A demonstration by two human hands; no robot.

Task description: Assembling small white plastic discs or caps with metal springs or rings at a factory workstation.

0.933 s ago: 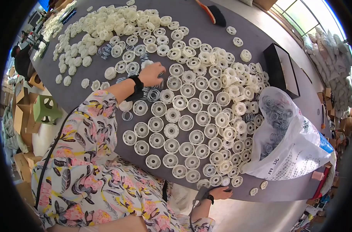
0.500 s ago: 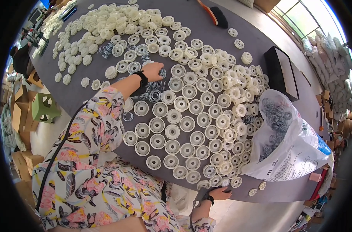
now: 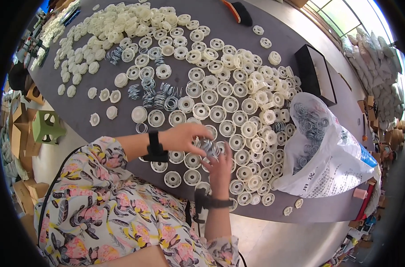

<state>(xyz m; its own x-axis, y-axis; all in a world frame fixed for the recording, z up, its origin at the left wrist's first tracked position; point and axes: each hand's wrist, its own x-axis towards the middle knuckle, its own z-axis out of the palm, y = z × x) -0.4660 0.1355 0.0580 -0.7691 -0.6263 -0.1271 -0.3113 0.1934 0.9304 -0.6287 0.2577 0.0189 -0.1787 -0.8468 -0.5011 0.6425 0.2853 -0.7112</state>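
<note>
Both hands are together over the near part of the worktop (image 3: 78, 104), close to its near edge and above the flat field of white wheels (image 3: 209, 97).

Left hand (image 3: 182, 137): reaches in from the left, palm down, fingers bent in a narrow grip around a small bunch of springs (image 3: 208, 147). The bunch is blurred; number of coils not readable.

Right hand (image 3: 219, 175): comes up from the near edge, fingers raised and parted, tips at the same bunch from its near side. Cannot tell whether these fingers carry any of the coils or only touch them.

Position of bunch: between the two hands, in front of the wheels. A loose cluster of coils (image 3: 158, 99) lies on the worktop, farther from the near edge than the left hand and just beside the wheels.

Surroundings: cream caps (image 3: 93, 67) are scattered toward the left end, with a heap (image 3: 136, 20) behind them. Wheels and other white parts crowd toward the right end, some stacked. An open plastic bag (image 3: 336, 173) with many more coils inside lies near the right end. Black box (image 3: 308, 71) stands by the far edge, beyond the bag; brush (image 3: 241, 13) lies farther left along that edge.
</note>
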